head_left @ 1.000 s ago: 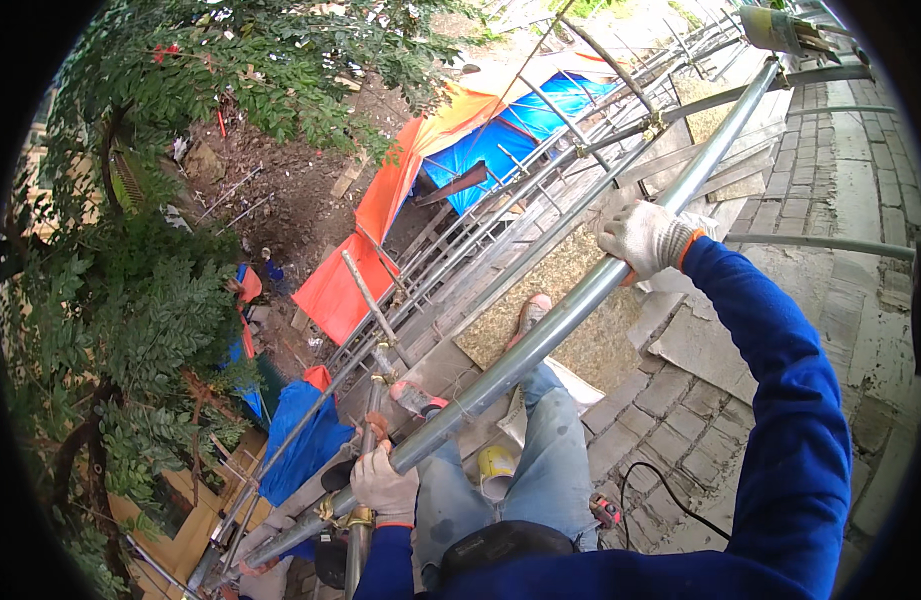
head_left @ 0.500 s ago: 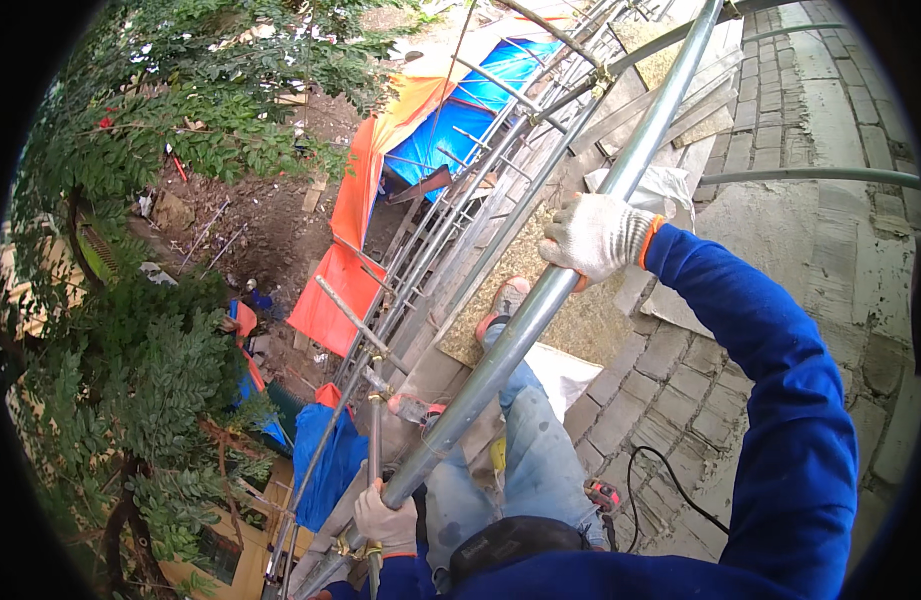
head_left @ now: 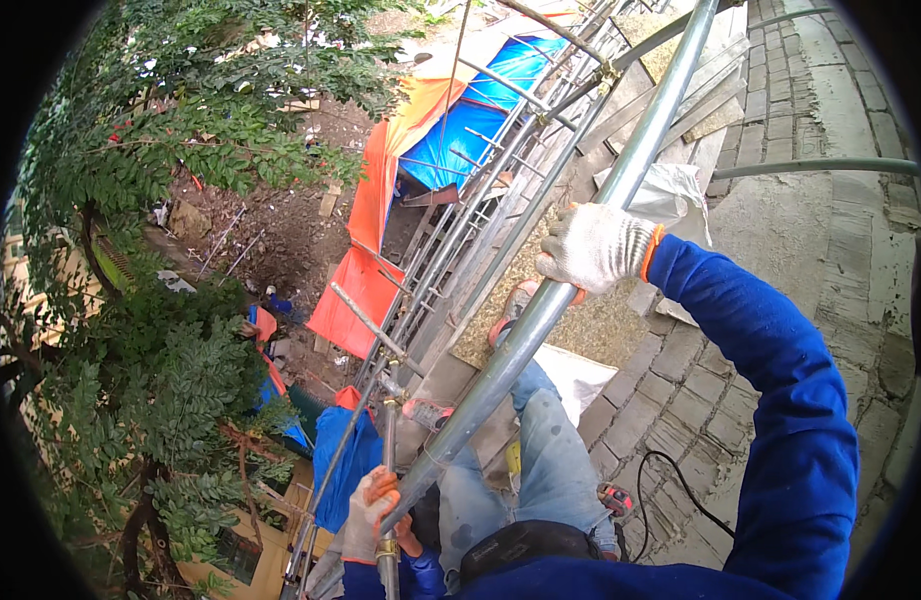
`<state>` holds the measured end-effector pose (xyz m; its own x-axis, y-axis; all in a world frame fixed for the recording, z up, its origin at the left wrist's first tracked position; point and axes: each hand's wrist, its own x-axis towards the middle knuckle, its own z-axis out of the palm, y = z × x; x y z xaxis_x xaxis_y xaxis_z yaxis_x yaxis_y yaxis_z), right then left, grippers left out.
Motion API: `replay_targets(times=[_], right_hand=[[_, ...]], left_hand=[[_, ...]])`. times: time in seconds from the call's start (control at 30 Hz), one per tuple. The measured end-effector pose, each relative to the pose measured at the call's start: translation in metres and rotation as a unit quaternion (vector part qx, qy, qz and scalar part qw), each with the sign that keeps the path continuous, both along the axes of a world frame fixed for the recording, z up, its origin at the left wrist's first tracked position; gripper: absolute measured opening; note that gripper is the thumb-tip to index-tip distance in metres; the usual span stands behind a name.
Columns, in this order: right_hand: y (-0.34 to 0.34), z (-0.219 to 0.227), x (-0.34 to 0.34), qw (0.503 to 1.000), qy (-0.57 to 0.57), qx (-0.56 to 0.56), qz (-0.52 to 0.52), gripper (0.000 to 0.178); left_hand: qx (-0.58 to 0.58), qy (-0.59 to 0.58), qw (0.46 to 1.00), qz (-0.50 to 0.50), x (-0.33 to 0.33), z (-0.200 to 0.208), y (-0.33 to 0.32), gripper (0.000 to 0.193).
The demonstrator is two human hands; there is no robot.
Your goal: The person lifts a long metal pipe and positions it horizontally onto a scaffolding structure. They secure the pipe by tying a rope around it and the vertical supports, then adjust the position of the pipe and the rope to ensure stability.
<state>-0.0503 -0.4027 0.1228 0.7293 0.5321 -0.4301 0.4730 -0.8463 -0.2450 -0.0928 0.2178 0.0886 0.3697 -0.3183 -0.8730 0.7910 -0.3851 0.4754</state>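
The pole [head_left: 488,390] slants over the person's legs [head_left: 550,445], from beside the left hand up to the top edge. The gloved right hand [head_left: 595,250] wraps its upper part, fingers curled tight together. The gloved left hand [head_left: 362,520] is by the pole's low end, against an upright tube [head_left: 389,430]; its fingers are bent, but I cannot tell which it grips. Beneath lie a speckled board [head_left: 610,325] and bricks [head_left: 670,395]; farther off, an orange tarp [head_left: 355,300] and a tree [head_left: 170,370].
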Motion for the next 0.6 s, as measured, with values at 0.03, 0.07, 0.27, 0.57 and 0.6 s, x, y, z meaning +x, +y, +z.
replay_targets(times=[0.03,0.07,0.27,0.57,0.6], right_hand=[[-0.001,-0.001,-0.001,1.000,-0.004,0.009,0.000,0.058],[-0.002,-0.001,0.000,1.000,-0.008,0.019,0.003,0.058],[-0.002,-0.003,-0.004,0.998,-0.043,0.051,0.012,0.061],[0.000,-0.001,0.002,0.998,-0.032,0.059,0.012,0.060],[-0.001,-0.003,0.000,0.997,-0.041,0.061,0.014,0.060]], left_hand=[[-0.074,-0.023,0.996,0.045,0.012,-0.013,-0.001,0.054],[-0.061,-0.022,0.994,0.087,0.025,-0.042,-0.003,0.056],[-0.128,-0.137,0.978,0.090,0.092,-0.089,-0.139,0.052],[-0.126,-0.110,0.985,0.051,0.106,-0.114,-0.246,0.049],[-0.118,-0.109,0.986,0.051,0.105,-0.122,-0.252,0.050]])
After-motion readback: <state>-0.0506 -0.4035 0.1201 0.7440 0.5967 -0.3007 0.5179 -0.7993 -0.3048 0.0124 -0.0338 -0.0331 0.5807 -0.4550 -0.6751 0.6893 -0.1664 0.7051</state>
